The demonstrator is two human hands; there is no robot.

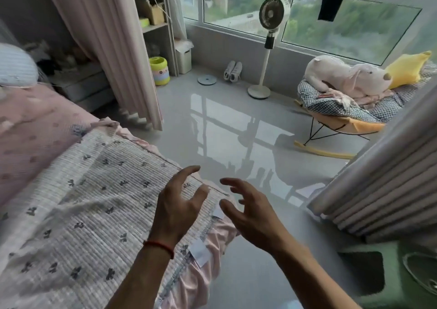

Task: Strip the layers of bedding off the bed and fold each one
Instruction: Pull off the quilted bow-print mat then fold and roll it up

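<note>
**A:** Layout, biggest first?

**B:** Bed point(35, 129) fills the left side. Pink sheet point(30, 124) with darker spots covers the far part. White quilted cover point(89, 204) with small dark bow prints lies on top at the near end, wrinkled, its edge running along the bed's corner. Pink fabric shows under that edge, with white tags point(201, 252) hanging off it. Blue-striped pillow point(14, 65) at far left.

**A:** Hands?

**B:** Both in view, both holding nothing. Left hand point(176, 210) is over the cover's near corner, fingers spread and slightly bent, red string point(158, 246) on the wrist. Can't tell if the palm touches the fabric. Right hand point(250, 210) is just beside it, past the bed edge, over the floor point(212, 124), fingers spread and loosely curved.

**A:** So the cover relative to the hands?

**B:** Directly under the left hand, just left of the right. Corner sits between them.

**A:** Rest of the room?

**B:** Rocking chair point(335, 121) with plush toy point(347, 76) and yellow cushion point(406, 68) by the window, standing fan point(272, 24), white shoes point(233, 71).
</note>
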